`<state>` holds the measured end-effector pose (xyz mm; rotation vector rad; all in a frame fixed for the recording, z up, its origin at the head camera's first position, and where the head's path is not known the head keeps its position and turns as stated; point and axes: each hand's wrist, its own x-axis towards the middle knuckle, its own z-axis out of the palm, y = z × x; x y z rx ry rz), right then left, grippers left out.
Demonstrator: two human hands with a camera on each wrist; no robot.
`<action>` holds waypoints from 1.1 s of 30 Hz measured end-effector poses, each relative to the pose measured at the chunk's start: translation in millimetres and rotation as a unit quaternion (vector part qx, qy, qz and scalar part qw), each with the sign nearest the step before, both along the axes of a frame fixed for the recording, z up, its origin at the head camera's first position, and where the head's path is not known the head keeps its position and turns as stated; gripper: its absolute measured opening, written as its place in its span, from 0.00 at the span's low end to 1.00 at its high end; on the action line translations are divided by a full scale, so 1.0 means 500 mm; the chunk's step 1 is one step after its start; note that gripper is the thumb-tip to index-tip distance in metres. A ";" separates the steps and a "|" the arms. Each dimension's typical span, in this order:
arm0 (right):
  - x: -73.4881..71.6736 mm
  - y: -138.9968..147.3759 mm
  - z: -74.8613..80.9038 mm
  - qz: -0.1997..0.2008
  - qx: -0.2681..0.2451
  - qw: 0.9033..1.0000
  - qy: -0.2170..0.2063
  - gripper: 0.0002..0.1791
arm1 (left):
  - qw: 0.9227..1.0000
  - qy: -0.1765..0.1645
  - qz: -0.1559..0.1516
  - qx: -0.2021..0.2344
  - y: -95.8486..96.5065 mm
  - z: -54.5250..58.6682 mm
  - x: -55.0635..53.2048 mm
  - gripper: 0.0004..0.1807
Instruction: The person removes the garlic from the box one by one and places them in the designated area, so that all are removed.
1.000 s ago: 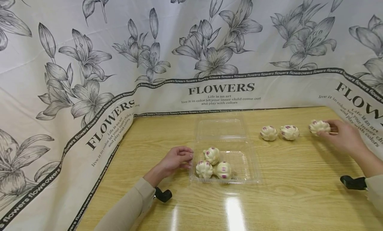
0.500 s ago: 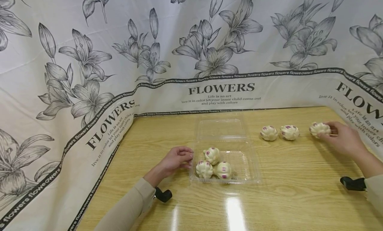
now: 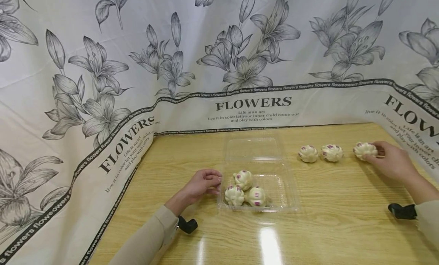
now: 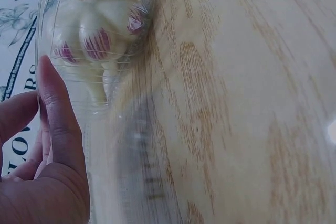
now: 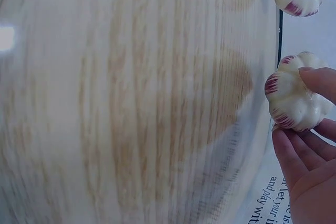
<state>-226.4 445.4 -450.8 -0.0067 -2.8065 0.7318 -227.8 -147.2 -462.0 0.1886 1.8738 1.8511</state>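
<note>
My right hand (image 3: 394, 160) holds a white garlic bulb (image 3: 364, 151) with purple marks between thumb and fingers, at the right of the table. In the right wrist view the thumb lies over the bulb (image 5: 294, 98) and the other fingers are under it. Two more garlic bulbs, a nearer one (image 3: 332, 153) and a farther one (image 3: 308, 153), sit in a row to its left. My left hand (image 3: 200, 187) pinches the left rim of a clear plastic box (image 3: 284, 188), whose lid stands open behind. Three garlic bulbs (image 3: 243, 179) sit in the box's left half.
The wood-grain table (image 3: 329, 227) runs back to a white curtain (image 3: 188, 116) printed with flowers and lettering, which also hangs along both sides. Black camera mounts (image 3: 188, 224) stick out from both wrists.
My right hand and its garlic bulb have shifted very slightly toward me. The left hand, box and other bulbs stay as they were.
</note>
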 end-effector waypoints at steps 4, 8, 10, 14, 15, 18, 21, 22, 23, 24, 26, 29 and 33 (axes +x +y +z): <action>0.000 -0.002 0.000 0.002 0.003 1.000 -0.001 0.33 | 1.000 0.001 -0.001 0.000 0.000 0.001 0.001 0.18; 0.002 0.000 0.000 0.011 0.000 1.000 -0.005 0.32 | 1.000 0.001 -0.002 0.001 0.000 0.001 0.001 0.18; 0.003 0.002 0.000 0.017 -0.003 1.000 -0.008 0.32 | 1.000 0.000 -0.002 0.001 0.000 0.001 0.002 0.18; 0.002 0.006 -0.004 0.026 -0.009 1.000 -0.010 0.31 | 1.000 0.000 -0.002 -0.001 0.000 0.001 0.001 0.19; 0.001 0.006 -0.006 0.028 -0.010 1.000 -0.011 0.31 | 1.000 0.000 -0.002 -0.001 0.000 0.001 0.001 0.19; -0.001 0.008 -0.009 0.035 -0.011 0.999 -0.015 0.31 | 1.000 0.001 -0.002 -0.002 -0.001 0.000 0.001 0.18; -0.005 0.009 -0.011 0.051 -0.008 0.999 -0.018 0.31 | 1.000 0.001 -0.002 -0.001 -0.002 0.001 0.001 0.18; -0.006 0.009 -0.012 0.057 -0.006 0.998 -0.018 0.31 | 1.000 0.001 -0.002 -0.001 -0.002 0.001 0.001 0.18; -0.007 0.009 -0.012 0.062 -0.006 0.998 -0.019 0.31 | 1.000 0.002 -0.003 -0.001 -0.002 0.002 0.001 0.18; -0.008 0.008 -0.013 0.065 -0.005 0.998 -0.018 0.31 | 1.000 0.002 -0.003 -0.001 -0.002 0.002 0.001 0.18; -0.008 0.006 -0.014 0.069 -0.003 0.998 -0.014 0.31 | 1.000 0.003 -0.002 -0.002 -0.002 0.002 0.001 0.18; -0.008 0.004 -0.013 0.069 -0.001 0.998 -0.012 0.31 | 1.000 0.002 -0.002 -0.001 -0.001 0.001 0.001 0.18; -0.011 0.003 -0.011 0.068 0.007 0.998 -0.017 0.33 | 1.000 0.002 -0.002 0.000 -0.001 0.000 0.000 0.18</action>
